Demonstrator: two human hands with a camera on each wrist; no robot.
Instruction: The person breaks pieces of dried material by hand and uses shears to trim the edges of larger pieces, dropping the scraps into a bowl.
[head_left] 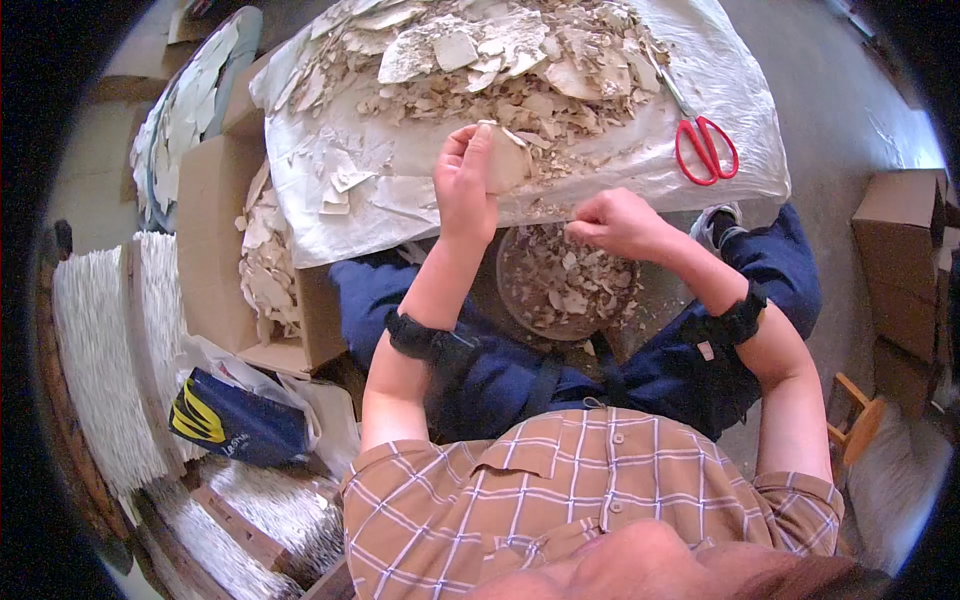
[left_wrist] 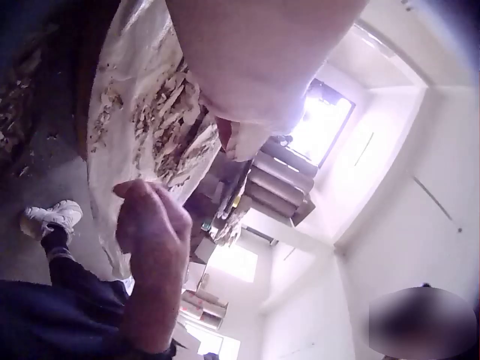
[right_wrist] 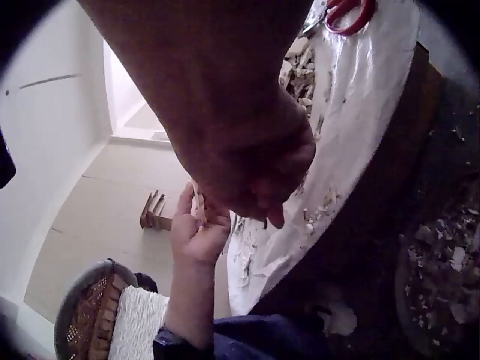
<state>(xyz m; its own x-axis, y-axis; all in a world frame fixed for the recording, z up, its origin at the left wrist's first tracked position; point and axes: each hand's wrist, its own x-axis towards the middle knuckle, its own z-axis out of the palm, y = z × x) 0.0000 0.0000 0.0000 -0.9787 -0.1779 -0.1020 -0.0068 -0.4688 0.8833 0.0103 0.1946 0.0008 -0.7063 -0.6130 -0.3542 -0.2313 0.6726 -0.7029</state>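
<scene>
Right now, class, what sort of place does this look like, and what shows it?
Probably a workshop or sorting room, though I cannot tell which: a sheet-covered work surface heaped with pale flakes, an open cardboard box holding more, and red-handled scissors.

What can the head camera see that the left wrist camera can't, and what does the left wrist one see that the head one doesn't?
Only the head view shows the red-handled scissors, the dark blue bag and the checked shirt.

Only the left wrist view shows the bright window and the tall pale wall.

Both show the left hand pinching a flat pale piece, the right hand, the heap of flakes, the white sheet and a shoe.
</scene>
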